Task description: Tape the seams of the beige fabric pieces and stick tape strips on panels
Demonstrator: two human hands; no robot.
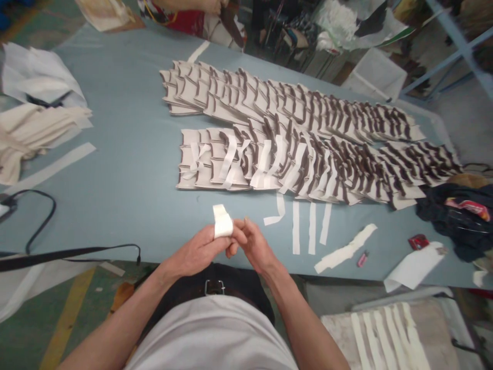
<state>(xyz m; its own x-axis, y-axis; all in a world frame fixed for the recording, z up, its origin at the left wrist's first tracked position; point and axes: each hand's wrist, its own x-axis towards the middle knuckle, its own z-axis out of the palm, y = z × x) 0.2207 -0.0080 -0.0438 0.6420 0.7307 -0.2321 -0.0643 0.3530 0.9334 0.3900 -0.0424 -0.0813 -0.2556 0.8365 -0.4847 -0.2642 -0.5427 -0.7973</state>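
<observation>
My left hand (198, 252) is closed on a short cream strip (223, 223), which is folded over the fingers and sticks up at its far end. My right hand (258, 249) meets it from the right, fingers curled and fingertips touching those of the left. Whatever lies between the right fingers is hidden. Both hands are above the near edge of the blue-grey table (154, 216). Just beyond them lies a long row of overlapping beige pieces with dark brown edges (215, 159), with several white strips (296, 167) draped across it.
A second row of beige pieces (231, 97) lies behind. To the right are a cream strip (346, 249), a small pink object (362, 258) and a dark cloth bundle (450, 216). Fabric stacks (34, 131) and a black strap (77, 252) lie left. Strips hang below right (385, 334).
</observation>
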